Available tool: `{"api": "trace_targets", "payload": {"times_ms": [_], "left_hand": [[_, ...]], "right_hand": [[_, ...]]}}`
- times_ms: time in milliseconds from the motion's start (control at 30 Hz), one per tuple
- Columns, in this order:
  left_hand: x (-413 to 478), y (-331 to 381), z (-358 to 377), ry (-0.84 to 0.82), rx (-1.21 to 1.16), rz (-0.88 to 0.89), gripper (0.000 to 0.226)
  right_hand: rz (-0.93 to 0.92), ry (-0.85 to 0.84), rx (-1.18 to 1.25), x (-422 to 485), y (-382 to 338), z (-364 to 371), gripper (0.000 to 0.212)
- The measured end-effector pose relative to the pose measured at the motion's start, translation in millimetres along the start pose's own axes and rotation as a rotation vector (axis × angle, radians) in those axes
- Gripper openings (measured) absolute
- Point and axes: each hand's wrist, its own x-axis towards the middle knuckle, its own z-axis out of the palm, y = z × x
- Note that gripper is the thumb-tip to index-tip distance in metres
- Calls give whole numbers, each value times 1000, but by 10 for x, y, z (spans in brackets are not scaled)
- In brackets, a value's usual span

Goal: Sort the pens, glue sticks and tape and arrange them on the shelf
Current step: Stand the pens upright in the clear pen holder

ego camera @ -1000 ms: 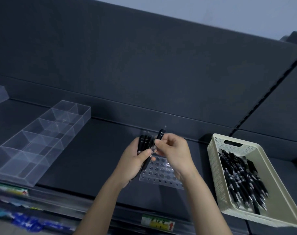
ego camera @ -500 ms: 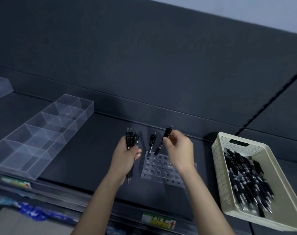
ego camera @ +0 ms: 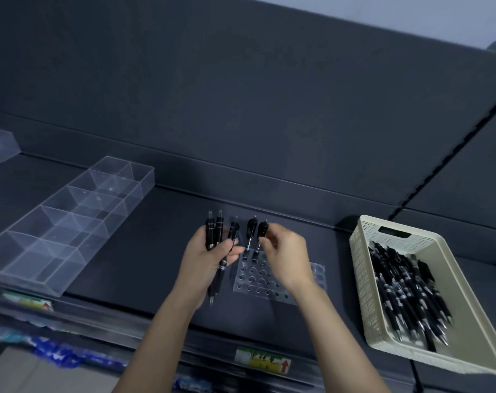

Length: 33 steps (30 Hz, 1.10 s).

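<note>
Half a second back, only one pen upright in the clear holder (ego camera: 255, 282), with another carried in above it. Now two there: first pen (ego camera: 252, 229) and second pen (ego camera: 262, 231), side by side in the far-left holes, tips down, both slightly tilted. Right hand (ego camera: 286, 256) close against the second pen's cap, fingers curled; cannot tell whether pinching or already letting go. Left hand (ego camera: 210, 262) clamped round a bundle of three pens (ego camera: 215, 235), just left of the holder, clickers up, with the rightmost reaching lower than the rest.

Means one more placement done, yet very little of the task covered. Most holes in the holder unfilled. A heap of loose pens (ego camera: 405, 296) lying in the cream basket (ego camera: 360, 279) at the right of the shelf (ego camera: 144, 265). Divided clear tray (ego camera: 71, 222) at the left, well apart from the hands. No glue sticks or tape in view.

Probably next: draw a pen from the left-hand bundle and seat it in a neighbouring hole, minding the two already standing, easily tipped by a knock.
</note>
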Motion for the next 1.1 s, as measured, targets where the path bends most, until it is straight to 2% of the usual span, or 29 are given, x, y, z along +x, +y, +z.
{"api": "trace_targets", "payload": {"times_ms": [67,167,233,333,467,667,733,833,900,1100], "left_hand": [[-23,11,-1,-21,-13,-2,13],[-47,24,14,-63,-10,0,10],[-55,23,45,-86,19,6,12],[-67,10,140,-145,95,43,16],[-83,-53,254,-206,159,60,15],[-65,-68,159,-146,191,69,15],[-66,-71,114,-131,237,75,15],[-79,-76,78,-116,269,95,16],[-80,-71,55,-91,228,79,17],[-77,-55,10,-35,125,11,14]], "right_hand": [[12,24,-23,-22,-16,-27,11],[77,102,9,-69,-63,-160,28],[132,138,110,-118,-100,-246,23],[207,54,399,-190,-162,-307,8],[233,-9,570,-227,-146,-307,7],[291,247,817,-117,-93,-485,10],[268,347,744,-45,-55,-502,13],[230,398,472,25,3,-434,10],[190,365,319,47,7,-386,8],[70,213,167,58,-2,-269,12]]}}
